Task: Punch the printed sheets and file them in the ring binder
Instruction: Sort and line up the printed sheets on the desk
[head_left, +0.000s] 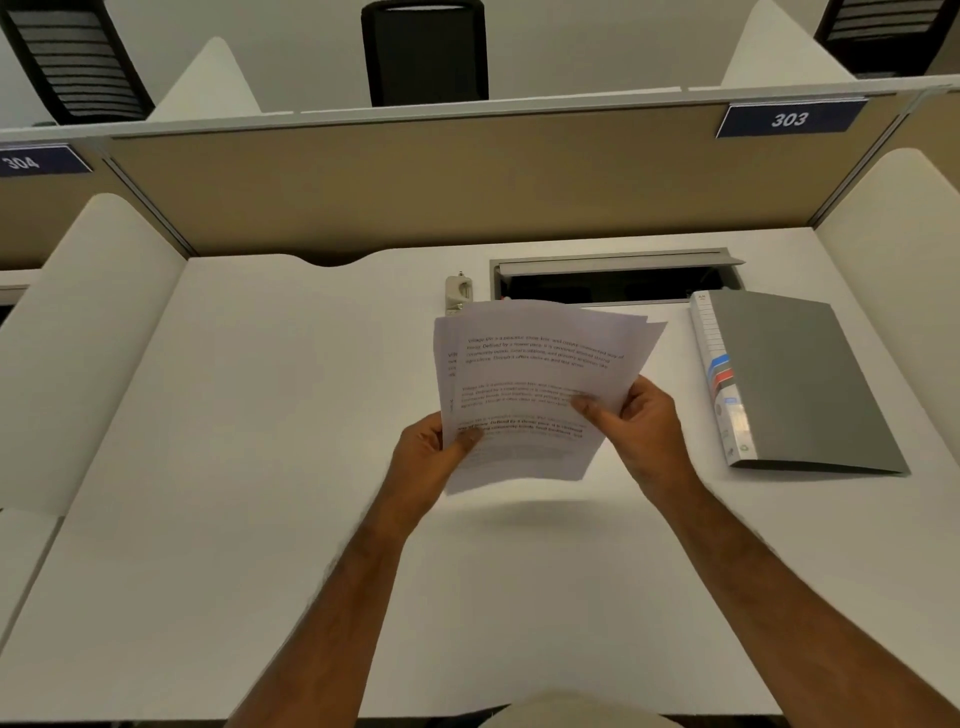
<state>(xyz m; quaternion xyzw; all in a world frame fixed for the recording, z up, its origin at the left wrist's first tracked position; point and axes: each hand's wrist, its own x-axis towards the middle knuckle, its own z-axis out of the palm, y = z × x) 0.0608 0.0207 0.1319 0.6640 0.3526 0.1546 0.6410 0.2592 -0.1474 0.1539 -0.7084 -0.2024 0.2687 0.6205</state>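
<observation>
Holding the printed sheets (535, 384) up off the white desk (260, 519), the person had both hands at the lower edge of the stack: the left hand (431, 457) pinched the bottom left corner, thumb on the top page, and the right hand (644, 421) gripped the lower right side, thumb laid across the print. The pages were fanned and skewed, corners sticking out at the top and left. To my eye the job in hand was squaring them, and it would go best with a looser grip and the long edge tapped on the desk until all edges met, since a skewed stack would punch unevenly. Just beyond the paper, partly hidden by it, stood the small pale hole punch (458, 293). Off to the right lay the grey ring binder (800, 384), closed and flat, apart from the sheets.
</observation>
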